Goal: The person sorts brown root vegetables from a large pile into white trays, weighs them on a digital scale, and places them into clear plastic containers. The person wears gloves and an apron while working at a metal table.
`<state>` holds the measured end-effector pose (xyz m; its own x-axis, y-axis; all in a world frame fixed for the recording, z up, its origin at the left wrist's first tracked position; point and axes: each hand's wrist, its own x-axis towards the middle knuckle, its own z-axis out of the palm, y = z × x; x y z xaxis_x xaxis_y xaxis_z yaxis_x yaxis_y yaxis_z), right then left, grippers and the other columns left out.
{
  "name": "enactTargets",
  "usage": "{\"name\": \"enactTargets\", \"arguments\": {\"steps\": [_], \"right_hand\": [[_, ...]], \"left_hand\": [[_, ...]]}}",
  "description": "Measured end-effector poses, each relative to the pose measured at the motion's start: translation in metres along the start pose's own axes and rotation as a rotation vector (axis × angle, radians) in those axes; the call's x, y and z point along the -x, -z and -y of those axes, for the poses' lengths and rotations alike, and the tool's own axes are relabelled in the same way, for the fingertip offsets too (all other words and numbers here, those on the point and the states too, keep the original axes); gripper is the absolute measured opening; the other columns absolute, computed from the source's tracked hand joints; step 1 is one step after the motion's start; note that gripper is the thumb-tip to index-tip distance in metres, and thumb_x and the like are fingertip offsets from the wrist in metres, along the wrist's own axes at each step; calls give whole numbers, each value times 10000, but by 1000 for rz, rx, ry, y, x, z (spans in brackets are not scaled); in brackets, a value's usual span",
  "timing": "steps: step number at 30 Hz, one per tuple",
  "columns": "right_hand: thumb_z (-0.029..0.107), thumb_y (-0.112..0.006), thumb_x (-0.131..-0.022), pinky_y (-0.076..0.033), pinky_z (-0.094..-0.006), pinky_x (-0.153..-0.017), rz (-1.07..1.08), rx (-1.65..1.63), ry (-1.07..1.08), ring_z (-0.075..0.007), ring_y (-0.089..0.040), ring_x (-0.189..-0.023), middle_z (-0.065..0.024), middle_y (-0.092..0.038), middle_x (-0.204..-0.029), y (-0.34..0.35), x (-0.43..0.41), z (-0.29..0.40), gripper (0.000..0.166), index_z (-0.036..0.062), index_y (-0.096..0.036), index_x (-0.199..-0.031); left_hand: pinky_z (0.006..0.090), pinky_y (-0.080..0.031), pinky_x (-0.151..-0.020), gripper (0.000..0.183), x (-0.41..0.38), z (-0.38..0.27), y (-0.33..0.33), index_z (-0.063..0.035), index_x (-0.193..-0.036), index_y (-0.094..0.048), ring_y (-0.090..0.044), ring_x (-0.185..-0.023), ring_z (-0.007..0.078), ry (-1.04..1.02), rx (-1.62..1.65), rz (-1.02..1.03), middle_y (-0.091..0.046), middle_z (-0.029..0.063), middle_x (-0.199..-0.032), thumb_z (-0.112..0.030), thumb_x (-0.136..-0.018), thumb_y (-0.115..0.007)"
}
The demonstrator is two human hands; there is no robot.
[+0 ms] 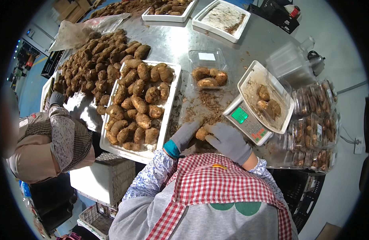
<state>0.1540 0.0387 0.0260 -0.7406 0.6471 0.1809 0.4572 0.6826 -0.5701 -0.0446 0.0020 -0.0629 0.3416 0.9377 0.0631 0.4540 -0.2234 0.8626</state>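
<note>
Both my hands wear grey gloves and meet over the table edge before my chest. My right hand grips a brown taro corm between thumb and fingers. Beside it, my left hand is close to the same corm; its fingertips are partly hidden, so its hold is unclear. Left of them lies a white foam tray full of taro corms. An open clear plastic box with several corms stands ahead. On the right, a digital scale bears a white tray with a clear box of corms.
A large taro heap lies left, where a co-worker's gloved hand reaches. Packed clear boxes are stacked right, below empty plastic boxes. More foam trays stand at the back. Soil and peelings litter the metal table.
</note>
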Motion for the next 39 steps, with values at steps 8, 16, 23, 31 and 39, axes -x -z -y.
{"name": "enactTargets", "arguments": {"steps": [8,16,23,31,39], "right_hand": [[206,-631,-846,-497,-403,-645,140,115,0,-324,-609,-775,-152,-614,-864,-14,4,-2,247,28,-608,-1017],[123,-611,-862,-514,-347,-639,-29,-191,-180,-276,-651,-753,-152,-648,-875,-20,-1,-9,187,2,-637,-1003],[181,-604,-884,-516,-373,-662,-138,-316,-153,-316,-650,-788,-195,-652,-910,-14,-8,4,192,-6,-631,-919],[161,-610,-863,-510,-367,-615,-41,-174,-208,-322,-642,-703,-182,-644,-837,-17,-2,-2,194,-1,-610,-972],[167,-575,-894,-482,-335,-560,-102,-570,-594,-263,-620,-605,-143,-638,-768,-24,-3,-6,175,45,-637,-1003]], "left_hand": [[381,-507,-710,485,2,22,-6,-44,-1198,-486,-617,-898,400,116,88,87,-627,205,-987,-76,-751,-670],[316,-513,-650,296,1,17,-1,-25,-1128,-527,-651,-817,228,157,425,137,-652,112,-959,-110,-857,-611],[227,-501,-599,347,3,16,-19,-6,-1286,-473,-619,-755,112,175,864,-120,-643,94,-991,-145,-969,-490],[269,-511,-748,327,8,17,-14,-32,-1287,-483,-626,-875,147,-38,66,-85,-640,96,-1049,-147,-981,-463],[279,-533,-802,329,1,20,-29,-3,-1224,-519,-638,-934,169,622,1473,-100,-639,112,-1067,-229,-994,-458]]}}
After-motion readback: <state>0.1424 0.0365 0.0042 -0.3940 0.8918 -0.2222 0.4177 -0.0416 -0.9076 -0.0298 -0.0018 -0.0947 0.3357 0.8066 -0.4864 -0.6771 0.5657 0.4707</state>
